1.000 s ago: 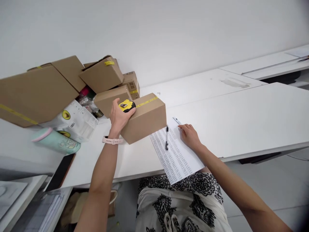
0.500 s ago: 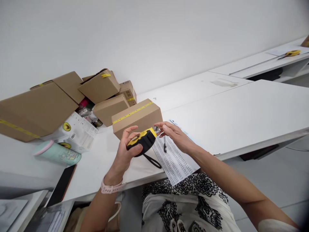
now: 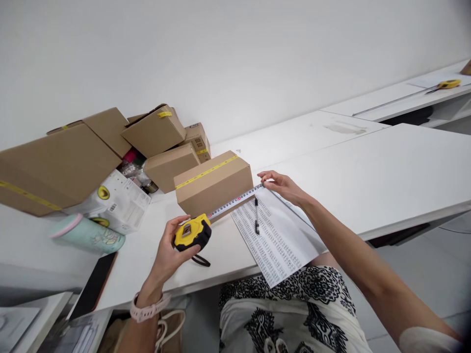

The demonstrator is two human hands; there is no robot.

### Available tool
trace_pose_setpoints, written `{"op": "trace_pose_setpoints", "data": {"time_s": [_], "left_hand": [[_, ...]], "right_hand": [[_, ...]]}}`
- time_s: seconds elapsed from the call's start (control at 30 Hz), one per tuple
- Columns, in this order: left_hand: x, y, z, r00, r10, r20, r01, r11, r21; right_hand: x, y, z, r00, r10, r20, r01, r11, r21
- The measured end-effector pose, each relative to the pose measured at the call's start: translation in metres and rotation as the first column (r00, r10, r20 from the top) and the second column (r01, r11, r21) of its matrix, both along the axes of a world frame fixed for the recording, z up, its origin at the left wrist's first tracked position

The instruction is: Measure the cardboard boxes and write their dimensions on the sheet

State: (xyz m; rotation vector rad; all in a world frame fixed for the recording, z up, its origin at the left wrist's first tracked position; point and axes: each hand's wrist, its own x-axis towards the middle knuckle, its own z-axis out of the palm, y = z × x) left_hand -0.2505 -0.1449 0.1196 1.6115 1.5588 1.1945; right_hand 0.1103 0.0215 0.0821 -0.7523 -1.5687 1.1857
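My left hand [image 3: 170, 247] grips a yellow and black tape measure [image 3: 192, 233] just above the white table [image 3: 368, 171]. Its tape blade [image 3: 235, 201] runs out along the front bottom edge of a brown cardboard box [image 3: 213, 184] sealed with yellow tape. My right hand [image 3: 281, 185] pinches the blade's end at the box's right corner. A printed sheet [image 3: 279, 235] lies under the blade, hanging over the table's front edge, with a black pen [image 3: 256, 221] on it.
Several cardboard boxes [image 3: 59, 157] are piled at the back left. A white carton [image 3: 117, 198] and a mint tumbler with a pink lid [image 3: 86, 234] lie beside them. A dark phone [image 3: 93, 284] rests at the left edge. Another yellow tape measure [image 3: 447, 84] sits on a far table.
The tape measure came off the box top and down toward the table's front. My right hand left the sheet, took the blade's end and drew it out along the box.
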Motion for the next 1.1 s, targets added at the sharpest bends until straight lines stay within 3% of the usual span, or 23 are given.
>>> {"op": "trace_pose_setpoints", "data": {"time_s": [0.17, 0.27, 0.37, 0.57, 0.67, 0.77, 0.93, 1.1], "left_hand": [[-0.023, 0.018, -0.015, 0.995, 0.027, 0.095, -0.023, 0.999, -0.037], [-0.026, 0.027, -0.016, 0.985, 0.018, 0.172, -0.003, 0.997, -0.083], [-0.031, 0.031, -0.002, 0.976, 0.004, 0.218, 0.013, 0.997, -0.077], [-0.036, 0.035, 0.065, 0.963, 0.083, 0.256, -0.037, 0.983, -0.182], [-0.036, 0.048, 0.085, 0.948, 0.158, 0.276, -0.078, 0.957, -0.279], [-0.041, 0.067, 0.09, 0.933, 0.225, 0.28, -0.122, 0.932, -0.343], [-0.051, 0.099, 0.085, 0.928, 0.216, 0.303, -0.08, 0.911, -0.405], [-0.054, 0.114, 0.083, 0.925, 0.213, 0.316, -0.057, 0.897, -0.437]], "right_hand": [[-0.02, 0.029, -0.028, 0.989, 0.024, -0.146, -0.041, 0.993, -0.115], [-0.035, 0.035, -0.03, 0.978, -0.056, -0.202, 0.022, 0.986, -0.167], [-0.04, 0.034, -0.018, 0.967, -0.139, -0.214, 0.103, 0.98, -0.168], [-0.035, 0.021, 0.033, 0.967, -0.213, -0.143, 0.193, 0.971, -0.142], [-0.038, 0.018, 0.047, 0.958, -0.269, -0.104, 0.246, 0.95, -0.193], [-0.044, 0.027, 0.046, 0.947, -0.314, -0.064, 0.293, 0.929, -0.225], [-0.06, 0.055, 0.036, 0.933, -0.358, 0.028, 0.354, 0.902, -0.248], [-0.071, 0.067, 0.032, 0.946, -0.324, -0.01, 0.288, 0.854, -0.433]]}}
